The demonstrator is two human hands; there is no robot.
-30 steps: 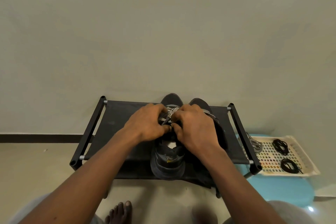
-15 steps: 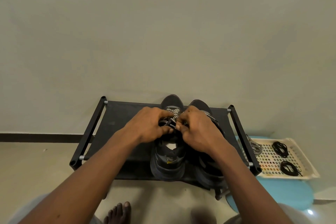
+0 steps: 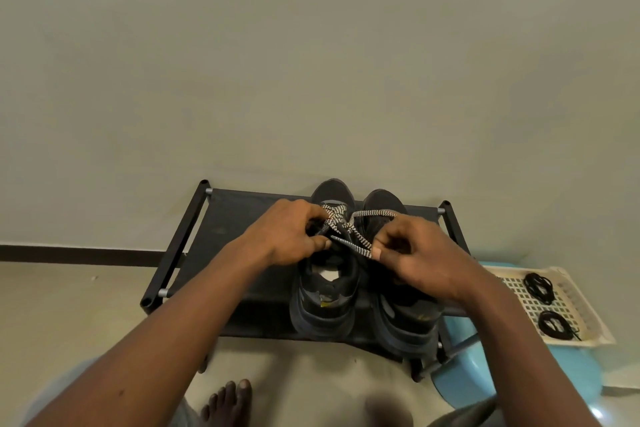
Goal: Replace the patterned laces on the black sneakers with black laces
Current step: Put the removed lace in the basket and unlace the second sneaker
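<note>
Patterned lace: here we are at the speckled black-and-white lace (image 3: 350, 243), pulled loose above the left sneaker's tongue. One strand crosses from hand to hand, and another arcs over the top of the right sneaker.
Left sneaker: the left sneaker (image 3: 325, 291) stands on the rack just right of the middle. Its toe pokes past the far edge and its heel sits at the near edge, with the collar gaping open towards us.
Right sneaker: the right sneaker (image 3: 406, 319) stands touching its partner on the side nearer the rack's right edge, its heel hanging over the near edge. We cannot tell how it is laced under the hand.
Left hand: our left hand (image 3: 290, 236) has its fingers curled in and its thumb tucked, pinching the lace at the left sneaker's eyelets.
Right hand: our right hand (image 3: 424, 262) has thumb and forefinger clamped on a lace strand, the other fingers folded, over the right sneaker.
Rack: the black shoe rack (image 3: 235, 236) has a fabric shelf and stands against the wall.
Black laces: two coiled bundles (image 3: 539, 284) (image 3: 556, 324) lie well apart from the sneakers, one behind the other along the tray's right side.
Tray: the cream perforated tray (image 3: 519, 298) sits just past the rack's right edge, on top of a blue stool (image 3: 460, 381).
Foot: our bare toes (image 3: 228, 402) are on the floor, near the rack's near edge.
</note>
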